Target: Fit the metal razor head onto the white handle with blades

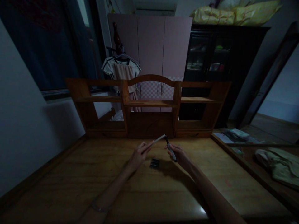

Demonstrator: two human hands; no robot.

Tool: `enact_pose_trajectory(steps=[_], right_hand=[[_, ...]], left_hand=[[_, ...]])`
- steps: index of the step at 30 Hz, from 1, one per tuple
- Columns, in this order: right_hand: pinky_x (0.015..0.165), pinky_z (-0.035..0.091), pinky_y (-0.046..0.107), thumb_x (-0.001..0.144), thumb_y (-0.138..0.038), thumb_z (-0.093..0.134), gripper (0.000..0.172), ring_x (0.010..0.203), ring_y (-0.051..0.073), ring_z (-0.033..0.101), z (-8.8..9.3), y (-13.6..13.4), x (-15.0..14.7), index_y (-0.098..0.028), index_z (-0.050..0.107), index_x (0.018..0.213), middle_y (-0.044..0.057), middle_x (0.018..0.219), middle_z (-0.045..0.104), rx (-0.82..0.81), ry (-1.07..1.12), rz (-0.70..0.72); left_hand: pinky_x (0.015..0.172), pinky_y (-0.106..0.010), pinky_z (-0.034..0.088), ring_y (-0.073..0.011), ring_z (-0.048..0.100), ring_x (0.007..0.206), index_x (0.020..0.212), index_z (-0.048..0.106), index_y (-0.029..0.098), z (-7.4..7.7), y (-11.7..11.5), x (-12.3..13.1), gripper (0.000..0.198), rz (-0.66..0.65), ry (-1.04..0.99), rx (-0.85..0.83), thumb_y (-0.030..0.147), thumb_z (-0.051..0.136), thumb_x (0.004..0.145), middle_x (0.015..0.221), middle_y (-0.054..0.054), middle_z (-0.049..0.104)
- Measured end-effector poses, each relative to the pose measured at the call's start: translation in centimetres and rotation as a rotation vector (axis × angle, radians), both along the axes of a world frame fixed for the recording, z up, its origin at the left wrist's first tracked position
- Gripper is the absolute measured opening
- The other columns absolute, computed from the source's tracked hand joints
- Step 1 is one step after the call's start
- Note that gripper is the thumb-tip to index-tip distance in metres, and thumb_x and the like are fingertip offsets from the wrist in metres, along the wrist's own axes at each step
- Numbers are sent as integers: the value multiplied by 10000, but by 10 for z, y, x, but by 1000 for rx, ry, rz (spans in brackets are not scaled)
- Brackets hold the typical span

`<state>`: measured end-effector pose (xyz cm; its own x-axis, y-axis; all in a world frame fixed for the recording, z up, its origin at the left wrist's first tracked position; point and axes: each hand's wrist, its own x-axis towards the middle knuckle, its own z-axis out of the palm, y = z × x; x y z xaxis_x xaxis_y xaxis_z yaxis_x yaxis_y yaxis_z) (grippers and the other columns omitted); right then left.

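My left hand (139, 153) is closed in a pinch on a thin pale stick-like piece (158, 139) that points up and right. My right hand (179, 154) is closed around a dark pen-like tool (170, 149) whose tip points up toward the pale piece's end. The two tips nearly meet above the wooden desk (98, 174). A small dark object (154, 163) lies on the desk between and just below my hands. The room is dim, so fine detail is hard to make out.
A wooden shelf unit (149, 105) stands at the desk's back edge. A pink wardrobe (151, 46) and a dark cabinet (210, 62) stand behind it, with clothes on a hanger (121, 70). Papers and cloth (275, 161) lie on a surface at right.
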<state>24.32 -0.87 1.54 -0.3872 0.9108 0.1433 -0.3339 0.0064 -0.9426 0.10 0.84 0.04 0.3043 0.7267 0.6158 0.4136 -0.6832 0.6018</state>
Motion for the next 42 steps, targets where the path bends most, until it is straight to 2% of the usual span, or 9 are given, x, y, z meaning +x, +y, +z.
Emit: enact_pose_trajectory(steps=[10, 18, 23, 30, 37, 42], right_hand=[[425, 220, 206, 849, -452, 534, 341, 467, 58, 342, 4, -6, -2, -139, 634, 940, -19, 604, 459, 2, -77, 37], [408, 200, 207, 819, -464, 567, 341, 429, 51, 315, 0, 3, 4, -144, 630, 921, -36, 560, 439, -20, -9, -14], [416, 212, 205, 826, -475, 556, 360, 449, 52, 344, 1, -1, 0, -138, 635, 926, -24, 590, 463, -11, -64, 44], [415, 210, 208, 816, -466, 573, 347, 425, 47, 288, 2, 2, 3, -138, 637, 910, -42, 549, 425, -44, -18, -14], [424, 213, 209, 828, -461, 560, 345, 446, 54, 315, 3, -2, 0, -137, 642, 914, -35, 566, 428, -21, -78, 28], [428, 207, 210, 826, -473, 555, 361, 442, 53, 285, 0, 1, 2, -136, 637, 925, -45, 551, 403, -36, -50, 8]], left_hand=[[695, -216, 377, -112, 448, 741, 1325, 447, 284, 0, -1, -1, 404, -11, 13, 5, 255, 437, 922, 838, -1, 469], [693, -209, 382, -107, 453, 739, 1315, 461, 286, 0, 0, 0, 401, 16, 8, 19, 257, 454, 915, 822, 3, 463], [712, -219, 390, -109, 462, 753, 1316, 457, 289, -2, 1, 0, 397, 10, 22, 11, 252, 438, 921, 856, -4, 480], [708, -212, 384, -106, 460, 746, 1323, 450, 282, 0, -1, 0, 402, 28, 34, 28, 264, 443, 922, 840, -1, 475], [699, -210, 385, -103, 460, 734, 1327, 442, 285, -2, 1, -1, 408, 34, 48, 57, 252, 441, 921, 840, -2, 475], [694, -211, 391, -104, 458, 727, 1322, 448, 289, -3, 3, -1, 406, 55, 58, 57, 252, 446, 918, 835, -1, 474]])
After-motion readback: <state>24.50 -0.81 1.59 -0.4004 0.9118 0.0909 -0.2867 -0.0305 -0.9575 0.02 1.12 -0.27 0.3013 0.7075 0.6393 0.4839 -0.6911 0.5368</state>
